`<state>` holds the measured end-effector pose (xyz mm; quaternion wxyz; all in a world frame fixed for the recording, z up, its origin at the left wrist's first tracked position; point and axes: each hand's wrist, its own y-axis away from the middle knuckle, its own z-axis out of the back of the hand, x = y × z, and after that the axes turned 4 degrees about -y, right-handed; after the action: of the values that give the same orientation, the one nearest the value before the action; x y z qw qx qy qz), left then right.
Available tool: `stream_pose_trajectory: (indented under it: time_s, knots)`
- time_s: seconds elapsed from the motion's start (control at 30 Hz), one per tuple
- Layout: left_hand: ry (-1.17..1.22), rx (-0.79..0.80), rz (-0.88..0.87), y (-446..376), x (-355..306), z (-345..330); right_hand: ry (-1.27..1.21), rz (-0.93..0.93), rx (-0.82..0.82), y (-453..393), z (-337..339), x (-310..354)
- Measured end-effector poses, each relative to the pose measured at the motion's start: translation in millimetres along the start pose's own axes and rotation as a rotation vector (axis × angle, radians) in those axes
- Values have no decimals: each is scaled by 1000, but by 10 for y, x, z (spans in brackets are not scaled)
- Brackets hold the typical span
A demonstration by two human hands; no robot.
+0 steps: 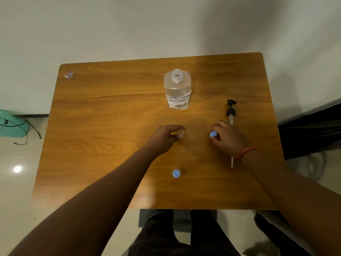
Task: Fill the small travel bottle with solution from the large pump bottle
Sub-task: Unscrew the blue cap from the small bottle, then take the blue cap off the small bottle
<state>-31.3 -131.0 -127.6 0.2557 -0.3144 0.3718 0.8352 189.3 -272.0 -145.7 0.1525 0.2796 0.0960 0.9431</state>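
Wooden table (110, 111): left hand (164, 134) grips uncapped clear bottle (180, 133), right hand (227, 136) blue-capped one (213, 134).

Single view, head-worn, wide-angle. Position: above the near edge of a wooden table (110, 111), looking forward and steeply down. Framing: the tabletop fills the centre of the frame, its far edge in the upper third against a pale wall (166, 24); floor shows at left and right margins. Both forearms enter from the lower corners, the left hand (164, 137) and right hand (228, 137) meeting at mid-frame. The person's legs (184, 237) appear at bottom centre. Distance: arm's reach. Edges bend with lens distortion. No second view; no shared coverage.
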Motion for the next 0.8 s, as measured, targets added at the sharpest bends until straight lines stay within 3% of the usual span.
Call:
stream_pose_trajectory:
  time_s: [0.53, 0.73, 0.8]
  knots:
    - [-30, 69, 8, -23, 36, 20, -3, 4, 45, 60, -54, -79]
    - [112, -9, 14, 56, 176, 80, 84, 163, -210, 195, -31, 85]
    - [170, -76, 70, 153, 275, 75, 69, 296, -196, 253, -76, 238]
